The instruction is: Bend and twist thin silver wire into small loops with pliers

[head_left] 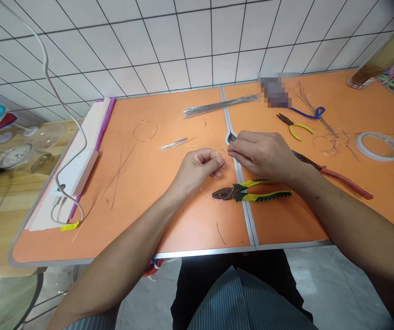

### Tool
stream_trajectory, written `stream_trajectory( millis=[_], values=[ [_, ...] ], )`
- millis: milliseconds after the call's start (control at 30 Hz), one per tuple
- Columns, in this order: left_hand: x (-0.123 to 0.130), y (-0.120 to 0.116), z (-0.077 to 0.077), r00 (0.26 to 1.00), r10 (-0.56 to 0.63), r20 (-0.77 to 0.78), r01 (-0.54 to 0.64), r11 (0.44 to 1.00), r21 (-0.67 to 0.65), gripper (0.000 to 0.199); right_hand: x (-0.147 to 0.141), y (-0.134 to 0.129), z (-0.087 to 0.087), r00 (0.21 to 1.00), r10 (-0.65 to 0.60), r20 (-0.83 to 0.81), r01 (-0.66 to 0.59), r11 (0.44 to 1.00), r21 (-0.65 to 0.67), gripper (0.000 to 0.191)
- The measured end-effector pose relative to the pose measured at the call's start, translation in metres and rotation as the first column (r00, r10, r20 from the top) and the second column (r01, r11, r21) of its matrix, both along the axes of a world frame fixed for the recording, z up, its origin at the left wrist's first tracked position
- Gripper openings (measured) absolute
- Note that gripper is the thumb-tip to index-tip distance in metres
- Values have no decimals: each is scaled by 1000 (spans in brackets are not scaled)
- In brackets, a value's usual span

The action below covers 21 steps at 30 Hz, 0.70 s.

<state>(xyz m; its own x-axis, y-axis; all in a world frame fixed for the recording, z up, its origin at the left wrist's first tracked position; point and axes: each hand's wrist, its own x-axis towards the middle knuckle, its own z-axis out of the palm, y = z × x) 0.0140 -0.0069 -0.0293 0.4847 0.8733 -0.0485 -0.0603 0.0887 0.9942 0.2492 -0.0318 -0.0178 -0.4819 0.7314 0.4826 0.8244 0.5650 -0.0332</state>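
My left hand [203, 165] is closed in a pinch on a thin wire [206, 197], bent into a large ring with a smaller curl by the fingertips. Close to its right, my right hand [260, 153] pinches too, its fingertips at the wire by that curl; the exact grip is hidden. Below the hands lie combination pliers [265, 197] with yellow and green handles, and the wire ring hangs in front of their jaws. Red-handled pliers [348, 181] lie partly behind my right forearm.
On the orange table [169, 220] are a long wire bundle [217, 107], a short wire bundle [173, 144], a wire ring [145, 131], small yellow-handled pliers [291, 123] and a tape roll [379, 146]. A white cable [64, 103] drapes over a white box [80, 172] at left.
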Motion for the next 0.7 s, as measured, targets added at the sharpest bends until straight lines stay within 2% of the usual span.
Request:
stream_trajectory(
  millis=[200, 400, 533, 700],
  values=[
    [1, -1, 1, 1000, 8, 4, -8, 999, -36, 21, -6, 0, -3, 992, -17, -121, 12, 999, -44, 29],
    [-1, 2, 0, 999, 54, 0, -54, 997, -53, 18, -6, 3, 8, 945, 9, -327, -71, 982, -178, 20],
    [-2, 3, -1, 996, 91, -6, -91, 995, -37, 17, 0, 6, 14, 953, 16, -302, -76, 979, -188, 20],
    [-1, 3, -1, 994, 104, -16, -105, 994, -18, 17, 1, 5, 11, 981, 8, -194, -40, 986, -160, 22]
  ],
)
